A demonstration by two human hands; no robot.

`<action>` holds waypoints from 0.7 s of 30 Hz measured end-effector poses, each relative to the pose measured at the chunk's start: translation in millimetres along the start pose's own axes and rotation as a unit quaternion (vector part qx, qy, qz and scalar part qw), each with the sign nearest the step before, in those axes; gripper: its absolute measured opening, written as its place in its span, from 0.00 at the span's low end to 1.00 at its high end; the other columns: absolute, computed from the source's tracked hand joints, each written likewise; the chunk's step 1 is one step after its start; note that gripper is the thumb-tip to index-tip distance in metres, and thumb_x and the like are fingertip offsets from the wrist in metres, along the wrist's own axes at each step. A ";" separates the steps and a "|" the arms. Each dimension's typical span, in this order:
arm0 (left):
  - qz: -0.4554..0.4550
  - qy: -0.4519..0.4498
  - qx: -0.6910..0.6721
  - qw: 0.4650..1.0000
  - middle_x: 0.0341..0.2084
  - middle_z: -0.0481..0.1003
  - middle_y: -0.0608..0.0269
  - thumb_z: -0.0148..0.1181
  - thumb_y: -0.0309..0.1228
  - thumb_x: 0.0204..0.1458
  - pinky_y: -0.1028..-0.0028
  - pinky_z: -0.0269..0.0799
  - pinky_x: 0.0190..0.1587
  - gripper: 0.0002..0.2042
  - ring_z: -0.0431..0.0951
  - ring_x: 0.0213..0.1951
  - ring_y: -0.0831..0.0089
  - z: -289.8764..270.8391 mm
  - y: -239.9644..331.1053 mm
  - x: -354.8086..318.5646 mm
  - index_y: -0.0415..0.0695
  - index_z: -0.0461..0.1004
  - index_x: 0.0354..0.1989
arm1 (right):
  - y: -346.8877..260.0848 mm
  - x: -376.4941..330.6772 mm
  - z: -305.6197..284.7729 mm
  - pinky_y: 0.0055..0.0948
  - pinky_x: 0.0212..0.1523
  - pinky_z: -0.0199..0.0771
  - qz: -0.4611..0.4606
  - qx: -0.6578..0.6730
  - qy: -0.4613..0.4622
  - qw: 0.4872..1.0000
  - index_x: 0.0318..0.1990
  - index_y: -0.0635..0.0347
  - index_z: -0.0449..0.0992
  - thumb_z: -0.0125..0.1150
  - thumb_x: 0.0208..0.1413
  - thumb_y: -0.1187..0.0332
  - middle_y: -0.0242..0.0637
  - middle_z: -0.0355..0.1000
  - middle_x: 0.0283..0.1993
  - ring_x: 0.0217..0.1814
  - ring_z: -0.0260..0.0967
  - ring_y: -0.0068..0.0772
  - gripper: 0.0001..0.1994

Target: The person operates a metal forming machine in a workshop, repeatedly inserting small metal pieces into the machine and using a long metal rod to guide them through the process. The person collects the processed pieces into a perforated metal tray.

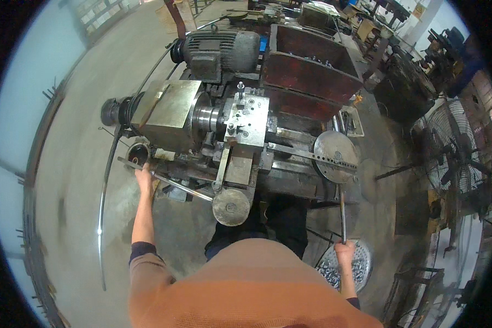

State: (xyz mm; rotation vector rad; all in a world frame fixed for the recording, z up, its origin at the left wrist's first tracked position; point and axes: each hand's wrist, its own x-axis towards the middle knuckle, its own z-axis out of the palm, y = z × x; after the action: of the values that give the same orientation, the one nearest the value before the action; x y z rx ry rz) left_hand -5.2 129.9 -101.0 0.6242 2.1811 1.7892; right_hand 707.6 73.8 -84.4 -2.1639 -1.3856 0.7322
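Observation:
A small lathe-like machine stands before me, with a grey headstock, a bright spindle and a drilled steel tool block. At the left, my left hand is closed at the far end of a steel lever, which runs from a round disc. A flat bar shows just beyond these fingers. My right hand wraps round the lower end of an upright metal lever. That lever hangs below a larger disc, joined to the carriage by a perforated bar.
An electric motor sits behind the headstock. A rusty red bin holds small metal parts. Below my right hand is a round basin of small shiny pieces. A floor fan stands at right; a long rod extends at left.

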 end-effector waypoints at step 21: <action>-0.110 -0.039 0.070 0.991 0.25 0.73 0.52 0.54 0.33 0.46 0.68 0.73 0.20 0.13 0.76 0.23 0.65 -16.4 5.7 4.3 0.32 0.69 0.32 | 13.2 63.4 -43.5 0.49 0.32 0.68 -0.088 -0.300 0.131 0.941 0.29 0.62 0.70 0.61 0.33 0.59 0.52 0.71 0.27 0.31 0.69 0.57 0.17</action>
State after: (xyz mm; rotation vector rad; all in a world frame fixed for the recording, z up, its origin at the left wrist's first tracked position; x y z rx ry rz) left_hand -15.3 118.6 -91.7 0.4537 2.2386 1.4871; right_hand 767.1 122.8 -71.9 -2.4089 -1.7835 -0.0731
